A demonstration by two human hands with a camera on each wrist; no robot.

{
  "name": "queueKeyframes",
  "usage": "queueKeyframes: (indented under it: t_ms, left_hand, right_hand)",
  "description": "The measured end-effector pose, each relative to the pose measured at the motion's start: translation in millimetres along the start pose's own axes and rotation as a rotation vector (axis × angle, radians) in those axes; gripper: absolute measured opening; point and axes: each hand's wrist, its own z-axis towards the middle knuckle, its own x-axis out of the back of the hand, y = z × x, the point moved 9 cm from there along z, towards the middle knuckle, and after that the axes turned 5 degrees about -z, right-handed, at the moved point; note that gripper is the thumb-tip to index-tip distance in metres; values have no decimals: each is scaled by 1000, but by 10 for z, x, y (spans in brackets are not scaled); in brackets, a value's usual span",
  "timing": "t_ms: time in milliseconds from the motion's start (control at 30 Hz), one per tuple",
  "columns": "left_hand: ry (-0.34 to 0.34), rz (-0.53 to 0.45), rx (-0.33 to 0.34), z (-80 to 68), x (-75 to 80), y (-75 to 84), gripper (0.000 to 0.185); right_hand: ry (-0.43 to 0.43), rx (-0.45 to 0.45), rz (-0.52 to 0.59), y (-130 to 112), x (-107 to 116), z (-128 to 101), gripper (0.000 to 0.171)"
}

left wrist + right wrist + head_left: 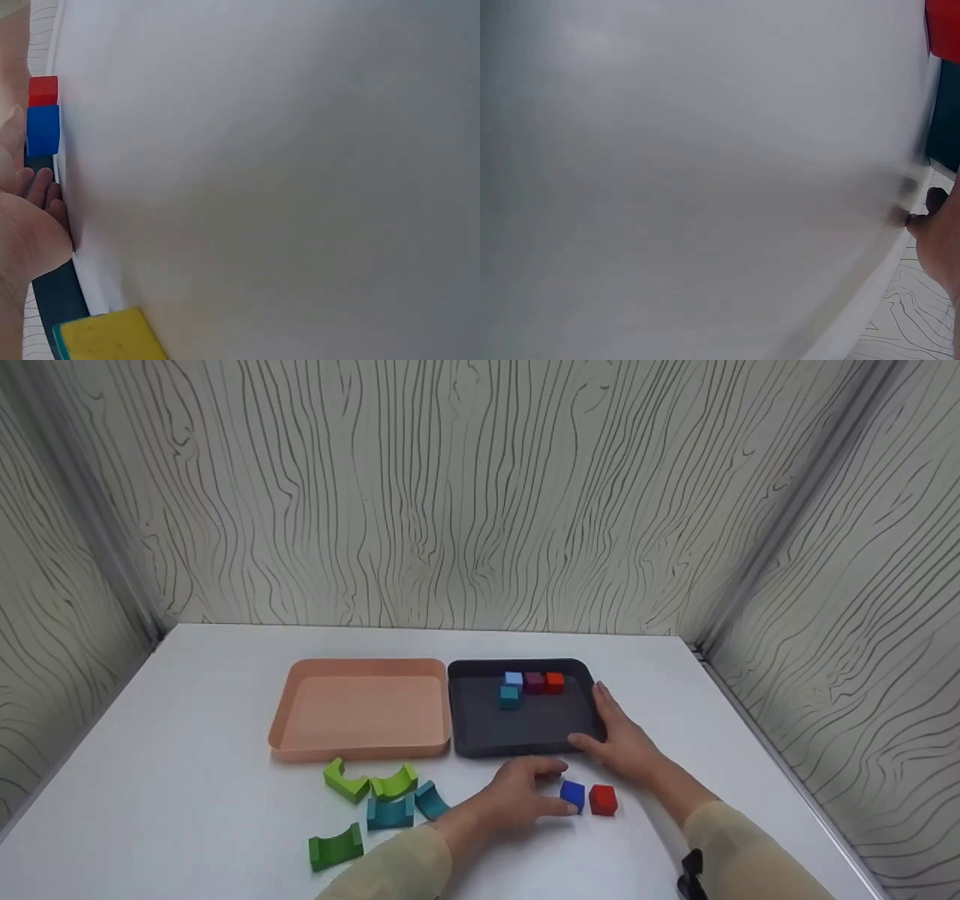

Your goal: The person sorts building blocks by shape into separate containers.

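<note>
My left hand lies on the white table with its fingers loosely bent beside a blue cube; its thumb reaches the cube's near left corner without a plain grip. A red cube stands just right of the blue one. The left wrist view shows the left hand with the blue cube and red cube beyond its fingers. My right hand rests flat on the front right corner of a dark tray. That tray holds light blue, purple, red and teal cubes.
A peach tray with nothing in it sits left of the dark tray. Several green and teal arch blocks lie in front of it. Patterned walls close the table on three sides. The right wrist view shows mostly blurred table and a red cube.
</note>
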Motion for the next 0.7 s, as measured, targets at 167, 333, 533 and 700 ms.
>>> queueKeyframes:
  t_ms: [167,333,533,700]
  left_hand:
    - [14,-9,-9,25,-29,-13,49]
    - [36,-29,-34,35,-43,-3,45]
    - [54,-32,-39,38,-48,-6,44]
    - [64,-40,-29,41,-57,-14,39]
  right_hand:
    - [-4,-3,10,9,-2,-1,115]
    - [-2,-3,7,10,0,1,116]
    - [4,3,9,10,-1,10,116]
    - [10,10,8,17,-2,11,115]
